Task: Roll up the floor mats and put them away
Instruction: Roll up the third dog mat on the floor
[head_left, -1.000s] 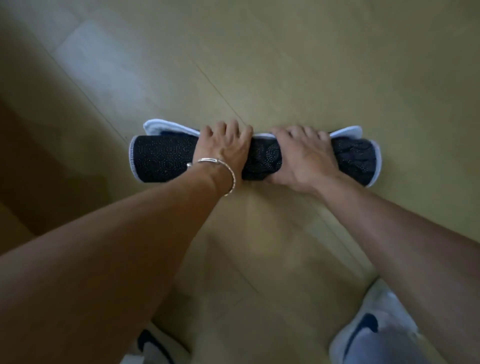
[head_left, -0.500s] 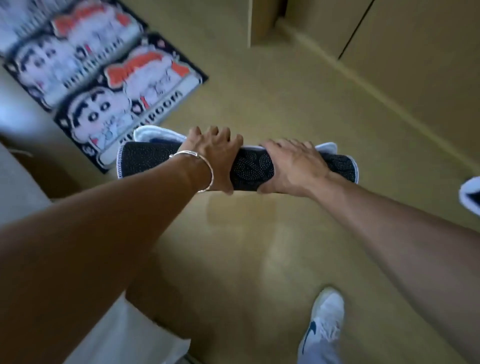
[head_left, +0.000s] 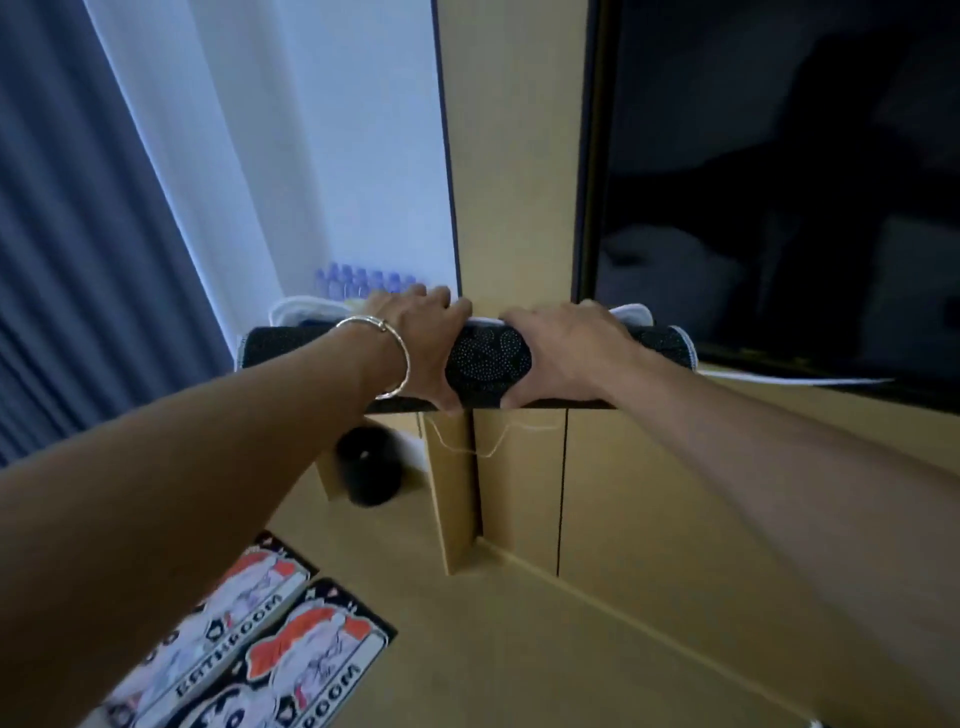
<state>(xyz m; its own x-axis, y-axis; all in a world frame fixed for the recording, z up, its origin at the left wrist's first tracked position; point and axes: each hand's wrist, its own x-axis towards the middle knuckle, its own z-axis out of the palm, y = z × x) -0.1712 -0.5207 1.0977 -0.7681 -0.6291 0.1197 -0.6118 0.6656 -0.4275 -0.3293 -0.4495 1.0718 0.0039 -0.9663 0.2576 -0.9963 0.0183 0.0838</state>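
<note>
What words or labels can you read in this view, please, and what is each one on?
"BATHROOM": left cartoon mat.
"ROOM": right cartoon mat; earlier letters blurred.
Too small to read: labels on the bottles.
No text: rolled mat, only dots.

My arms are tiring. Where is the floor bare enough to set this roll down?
Bare tan floor for the rolled black dotted mat lies between the flat cartoon bathroom mats and the tan wooden cabinet. Crowded: the corner left of the cabinet, where a black round bin stands.
</note>
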